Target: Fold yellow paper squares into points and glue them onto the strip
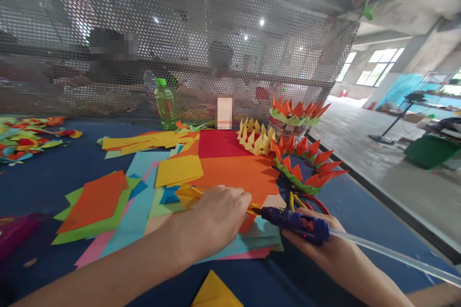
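Left fingers: a folded yellow paper piece point(189, 195) is being pinched by the curled fingers point(240, 200) of the left hand point(216, 218).
Right fingers: a blue glue gun point(295, 222) is being gripped in the closed right hand point(326, 244), its nozzle being pointed at the yellow piece.
Glue stick: a clear stick point(392, 255) is being fed out behind the gun.
Under the hands: coloured paper sheets point(234, 172) are being spread over the blue counter point(46, 177).
Farther out: orange-and-green paper crowns point(306, 163) and a green bottle point(164, 104) are being kept near the mesh screen point(180, 33).

1 glue gun point(295, 223), 1 green bottle point(164, 104), 2 hands (both busy), 1 yellow paper crown point(256, 139).
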Demonstrator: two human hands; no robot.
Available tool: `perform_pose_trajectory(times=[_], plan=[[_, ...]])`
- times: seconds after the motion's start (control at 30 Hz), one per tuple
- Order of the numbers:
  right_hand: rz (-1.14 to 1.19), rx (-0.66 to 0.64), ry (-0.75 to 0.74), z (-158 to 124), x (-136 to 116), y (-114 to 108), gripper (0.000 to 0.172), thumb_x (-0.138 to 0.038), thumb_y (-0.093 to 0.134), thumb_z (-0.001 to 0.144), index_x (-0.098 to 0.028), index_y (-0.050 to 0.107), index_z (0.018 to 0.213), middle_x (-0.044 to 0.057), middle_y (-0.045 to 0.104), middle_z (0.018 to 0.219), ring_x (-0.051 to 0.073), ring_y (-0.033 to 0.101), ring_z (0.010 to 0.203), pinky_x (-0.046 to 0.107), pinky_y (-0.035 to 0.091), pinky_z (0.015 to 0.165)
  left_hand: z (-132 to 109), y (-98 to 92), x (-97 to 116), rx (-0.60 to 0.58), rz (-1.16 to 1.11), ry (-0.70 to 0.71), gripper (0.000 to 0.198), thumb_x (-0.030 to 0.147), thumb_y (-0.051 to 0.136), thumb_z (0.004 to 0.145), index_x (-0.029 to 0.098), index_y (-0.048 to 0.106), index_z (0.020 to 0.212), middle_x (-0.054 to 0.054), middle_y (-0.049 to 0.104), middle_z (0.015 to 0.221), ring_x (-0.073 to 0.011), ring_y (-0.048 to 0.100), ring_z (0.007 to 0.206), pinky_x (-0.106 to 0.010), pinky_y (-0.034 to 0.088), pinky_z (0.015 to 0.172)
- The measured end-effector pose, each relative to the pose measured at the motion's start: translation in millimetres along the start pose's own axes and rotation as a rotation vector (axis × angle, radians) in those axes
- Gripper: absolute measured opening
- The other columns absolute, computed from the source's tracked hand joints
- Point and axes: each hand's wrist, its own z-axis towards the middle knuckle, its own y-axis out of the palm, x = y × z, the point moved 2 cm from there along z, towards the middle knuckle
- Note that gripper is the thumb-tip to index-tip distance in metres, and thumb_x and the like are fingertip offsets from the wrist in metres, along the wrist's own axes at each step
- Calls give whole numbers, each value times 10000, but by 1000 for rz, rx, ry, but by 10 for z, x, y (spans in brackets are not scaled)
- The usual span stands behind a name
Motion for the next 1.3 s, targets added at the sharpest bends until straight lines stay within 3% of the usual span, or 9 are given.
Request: perform_pose_trajectory(times=[0.53, 0.93, 1.3], plan=[[-4, 50, 0, -30, 45, 8, 238, -472, 604, 930, -271, 704, 851, 3, 739, 777, 179, 687, 629, 263, 578, 622, -13, -13, -43, 29, 6, -7, 108, 191, 506, 974, 198, 608, 936, -61, 700, 932, -285, 712, 887, -387, 511, 725], [3, 45, 31, -57, 126, 10, 238, -469, 598, 930, -287, 704, 820, -3, 706, 694, 182, 650, 560, 284, 563, 554, -19, -19, -51, 53, 31, -18, 106, 184, 510, 977, 200, 606, 936, -61, 701, 942, -290, 706, 892, -393, 506, 728], [-8, 74, 25, -37, 67, -33, 244, -482, 598, 930, -283, 691, 823, -9, 692, 693, 178, 643, 566, 293, 559, 582, -17, -77, -70, 58, 17, -29, 97, 221, 527, 990, 197, 604, 936, -54, 708, 926, -308, 718, 879, -431, 543, 725]])
